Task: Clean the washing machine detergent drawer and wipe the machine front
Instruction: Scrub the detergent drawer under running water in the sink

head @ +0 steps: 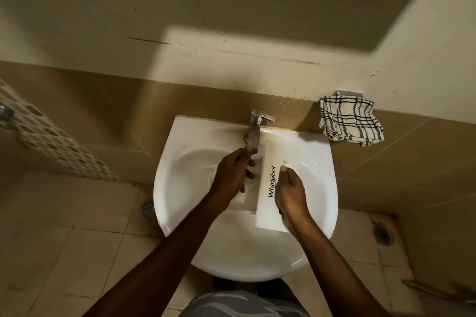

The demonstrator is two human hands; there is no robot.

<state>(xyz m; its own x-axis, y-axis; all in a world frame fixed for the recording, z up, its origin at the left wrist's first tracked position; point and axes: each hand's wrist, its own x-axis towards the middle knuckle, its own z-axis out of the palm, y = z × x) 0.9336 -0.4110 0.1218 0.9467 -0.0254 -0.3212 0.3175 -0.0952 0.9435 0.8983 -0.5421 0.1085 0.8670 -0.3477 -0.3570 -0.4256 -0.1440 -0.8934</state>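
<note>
Roughly midway, at a guess. Rinsing the drawer in the sink beneath the tap; gripped at the front panel by the right hand, clasped along the tray by the left hand. Left to do: refitting, wiping the machine front, out of view.

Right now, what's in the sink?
The drawer lies across the sink, left hand on its compartments, right hand holding its front. The drain is hidden under them.
</note>
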